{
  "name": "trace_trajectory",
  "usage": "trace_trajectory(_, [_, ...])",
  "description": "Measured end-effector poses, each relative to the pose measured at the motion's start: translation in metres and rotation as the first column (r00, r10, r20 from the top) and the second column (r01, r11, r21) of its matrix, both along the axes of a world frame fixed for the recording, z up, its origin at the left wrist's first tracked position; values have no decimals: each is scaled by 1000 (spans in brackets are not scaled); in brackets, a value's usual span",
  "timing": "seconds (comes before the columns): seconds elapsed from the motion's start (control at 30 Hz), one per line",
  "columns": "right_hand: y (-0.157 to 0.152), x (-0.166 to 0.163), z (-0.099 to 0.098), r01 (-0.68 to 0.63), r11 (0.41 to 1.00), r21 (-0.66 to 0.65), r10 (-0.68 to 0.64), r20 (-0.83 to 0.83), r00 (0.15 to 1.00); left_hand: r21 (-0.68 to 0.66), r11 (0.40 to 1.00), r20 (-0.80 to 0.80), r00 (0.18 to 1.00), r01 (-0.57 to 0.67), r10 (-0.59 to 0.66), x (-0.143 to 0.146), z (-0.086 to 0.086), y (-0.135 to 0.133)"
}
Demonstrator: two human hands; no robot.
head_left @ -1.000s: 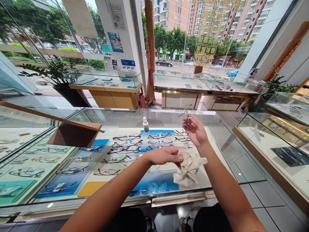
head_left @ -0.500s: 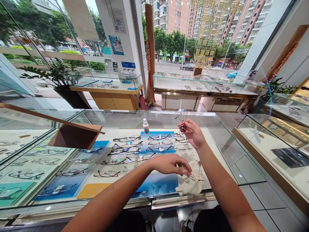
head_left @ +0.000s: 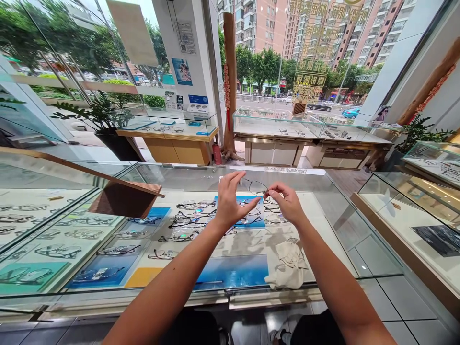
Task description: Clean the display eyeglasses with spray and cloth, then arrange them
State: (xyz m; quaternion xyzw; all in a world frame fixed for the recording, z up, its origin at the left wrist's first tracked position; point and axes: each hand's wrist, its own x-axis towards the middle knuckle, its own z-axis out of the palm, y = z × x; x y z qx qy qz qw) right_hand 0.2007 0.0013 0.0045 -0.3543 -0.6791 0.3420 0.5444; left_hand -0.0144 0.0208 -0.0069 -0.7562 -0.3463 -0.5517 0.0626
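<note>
The eyeglasses [head_left: 258, 186] in the right hand [head_left: 287, 203] have a thin wire frame, probably metal, though too fine to tell surely. Below that hand lies a matt, crumpled cloth [head_left: 289, 264]. Beneath both hands, the display counter [head_left: 172, 176] is smooth, glossy glass. Left of the left hand [head_left: 230, 199], a brown stand [head_left: 124, 200] shows a matt, ribbed face.
</note>
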Motion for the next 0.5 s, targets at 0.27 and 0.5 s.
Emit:
trace_trajectory(0.27, [1, 0, -2, 15, 1000, 2, -15, 12, 1000, 25, 997, -54, 996, -72, 73, 1, -7, -1])
trace_trajectory(0.5, [1, -2, -2, 73, 997, -15, -73, 20, 997, 8, 993, -30, 993, -114, 114, 6, -6, -4])
